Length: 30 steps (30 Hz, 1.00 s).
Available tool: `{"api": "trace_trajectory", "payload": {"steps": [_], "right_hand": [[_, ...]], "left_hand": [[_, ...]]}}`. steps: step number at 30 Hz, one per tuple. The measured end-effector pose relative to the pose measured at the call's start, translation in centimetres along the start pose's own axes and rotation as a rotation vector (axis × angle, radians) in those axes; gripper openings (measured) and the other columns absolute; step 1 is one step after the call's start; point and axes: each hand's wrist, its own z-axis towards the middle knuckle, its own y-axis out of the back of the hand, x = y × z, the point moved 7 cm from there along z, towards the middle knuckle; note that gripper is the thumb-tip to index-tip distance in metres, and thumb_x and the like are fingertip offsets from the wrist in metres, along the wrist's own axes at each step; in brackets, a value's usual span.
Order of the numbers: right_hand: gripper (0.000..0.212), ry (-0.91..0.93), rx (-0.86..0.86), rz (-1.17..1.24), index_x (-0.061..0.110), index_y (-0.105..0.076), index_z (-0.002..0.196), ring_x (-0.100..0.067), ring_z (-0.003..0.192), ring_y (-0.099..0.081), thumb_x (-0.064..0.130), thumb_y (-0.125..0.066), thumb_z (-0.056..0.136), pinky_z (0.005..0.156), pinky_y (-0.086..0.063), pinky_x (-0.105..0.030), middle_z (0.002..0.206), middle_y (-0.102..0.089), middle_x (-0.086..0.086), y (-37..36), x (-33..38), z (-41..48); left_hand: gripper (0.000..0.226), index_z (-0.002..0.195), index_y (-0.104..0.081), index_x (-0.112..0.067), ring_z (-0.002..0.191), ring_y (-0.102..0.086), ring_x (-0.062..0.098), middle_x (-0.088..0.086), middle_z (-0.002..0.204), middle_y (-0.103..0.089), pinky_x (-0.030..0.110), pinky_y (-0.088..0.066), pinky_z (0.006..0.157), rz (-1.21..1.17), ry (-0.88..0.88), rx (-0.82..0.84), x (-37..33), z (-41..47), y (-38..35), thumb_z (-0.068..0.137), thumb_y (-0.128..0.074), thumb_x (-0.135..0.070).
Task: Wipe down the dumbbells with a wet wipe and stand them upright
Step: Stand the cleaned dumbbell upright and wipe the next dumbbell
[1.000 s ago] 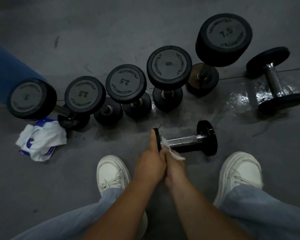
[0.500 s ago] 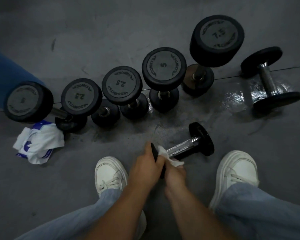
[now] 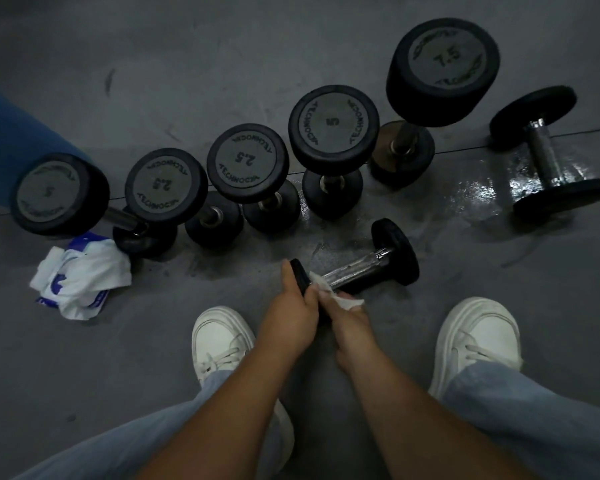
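Note:
A small black dumbbell (image 3: 368, 263) with a chrome handle lies tilted on the floor between my feet. My left hand (image 3: 291, 306) grips its near head. My right hand (image 3: 347, 315) pinches a white wet wipe (image 3: 336, 296) against the near end of the handle. Several dumbbells stand upright in a row behind it: two marked 2.5 (image 3: 165, 183) (image 3: 248, 162), one marked 5 (image 3: 333, 128), one marked 7.5 (image 3: 442, 69), and one at the far left (image 3: 58, 194). Another dumbbell (image 3: 548, 154) lies on its side at the right.
A crumpled white and blue wipe packet (image 3: 80, 275) lies on the grey floor at the left. My white shoes (image 3: 219, 337) (image 3: 478, 337) flank the hands. A wet patch (image 3: 478, 192) shines near the lying dumbbell. A blue object (image 3: 11, 143) fills the left edge.
The small dumbbell has swung, its far head rising toward the upper right, while my hands drew its near head closer to me. The wipe stayed at the handle's near end.

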Motion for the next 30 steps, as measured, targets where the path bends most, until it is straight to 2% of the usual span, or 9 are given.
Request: {"api": "trace_trajectory", "payload": {"steps": [2,6,9,11,13,17,23,27,30], "right_hand": [[0.028,-0.017,-0.009,0.008,-0.004,-0.06,0.118,-0.031,0.097,-0.066,0.005,-0.061,0.091,0.086,-0.054,-0.035,0.111,-0.067,-0.026,-0.1,-0.1,-0.1],[0.028,-0.037,0.103,0.068,0.001,-0.064,0.12,-0.024,0.104,-0.067,0.004,-0.057,0.093,0.092,-0.053,-0.031,0.114,-0.069,-0.017,-2.6,1.5,0.4],[0.024,-0.052,0.01,0.089,-0.001,-0.067,0.114,-0.023,0.093,-0.07,0.0,-0.059,0.091,0.083,-0.057,-0.028,0.107,-0.071,-0.017,-2.1,1.6,-0.5],[0.02,-0.054,-0.087,0.047,0.0,-0.069,0.107,-0.023,0.087,-0.071,0.003,-0.065,0.088,0.074,-0.059,-0.028,0.1,-0.072,-0.017,-0.3,0.3,-1.9],[0.023,-0.051,-0.116,0.036,0.002,-0.07,0.11,-0.022,0.094,-0.071,0.006,-0.065,0.089,0.079,-0.058,-0.028,0.102,-0.073,-0.013,1.1,-0.9,-2.9],[0.023,-0.058,-0.082,0.063,0.003,-0.07,0.112,-0.02,0.104,-0.068,0.008,-0.062,0.092,0.098,-0.05,-0.036,0.107,-0.073,-0.01,0.9,-1.3,-3.4],[0.024,-0.096,-0.005,0.062,0.001,-0.068,0.113,-0.024,0.101,-0.069,0.007,-0.064,0.09,0.088,-0.056,-0.031,0.106,-0.072,-0.015,-1.0,-0.1,-1.5],[0.029,-0.028,-0.024,0.014,0.004,-0.071,0.108,-0.026,0.102,-0.068,0.018,-0.073,0.082,0.096,-0.052,-0.04,0.104,-0.073,-0.014,-0.8,-0.4,-1.5],[0.018,-0.069,0.021,0.037,-0.002,-0.07,0.106,-0.025,0.093,-0.069,0.004,-0.06,0.092,0.08,-0.058,-0.026,0.101,-0.072,-0.017,-2.4,0.8,-0.4]], "left_hand": [[0.071,0.157,0.005,-0.028,0.116,-0.06,0.036,0.022,0.133,-0.058,0.035,-0.046,0.091,-0.025,-0.015,0.008,0.0,-0.2,-0.1,0.103,-0.04,-0.041],[0.08,0.156,0.013,-0.03,0.113,-0.062,0.032,0.017,0.13,-0.06,0.028,-0.04,0.082,-0.074,-0.008,0.035,0.1,-1.2,-1.2,0.101,-0.044,-0.043],[0.061,0.152,-0.014,-0.024,0.096,-0.065,0.028,0.013,0.115,-0.066,0.033,-0.049,0.079,-0.051,-0.016,0.041,0.2,-0.7,-0.9,0.1,-0.045,-0.038],[0.056,0.149,-0.023,-0.018,0.102,-0.063,0.028,0.015,0.122,-0.064,0.032,-0.047,0.08,0.033,-0.02,0.073,0.5,-1.1,-1.1,0.101,-0.042,-0.041],[0.064,0.155,-0.015,-0.018,0.111,-0.06,0.031,0.015,0.128,-0.061,0.032,-0.043,0.081,0.134,-0.009,0.054,1.0,-2.0,-1.3,0.101,-0.037,-0.047],[0.073,0.157,0.001,-0.024,0.106,-0.063,0.033,0.015,0.12,-0.065,0.035,-0.042,0.076,0.222,0.046,-0.093,1.3,-2.9,-1.0,0.1,-0.03,-0.059],[0.063,0.156,-0.003,-0.022,0.102,-0.064,0.034,0.016,0.113,-0.068,0.033,-0.04,0.073,0.191,-0.012,-0.133,0.3,-2.1,-0.9,0.104,-0.026,-0.05],[0.061,0.155,-0.009,-0.019,0.1,-0.064,0.036,0.019,0.111,-0.068,0.038,-0.05,0.08,0.204,-0.054,-0.139,0.1,-0.4,-0.2,0.104,-0.03,-0.046],[0.066,0.156,0.0,-0.027,0.106,-0.064,0.036,0.018,0.122,-0.065,0.035,-0.045,0.079,0.11,-0.068,-0.132,0.2,-1.5,-0.7,0.103,-0.034,-0.047]]}}
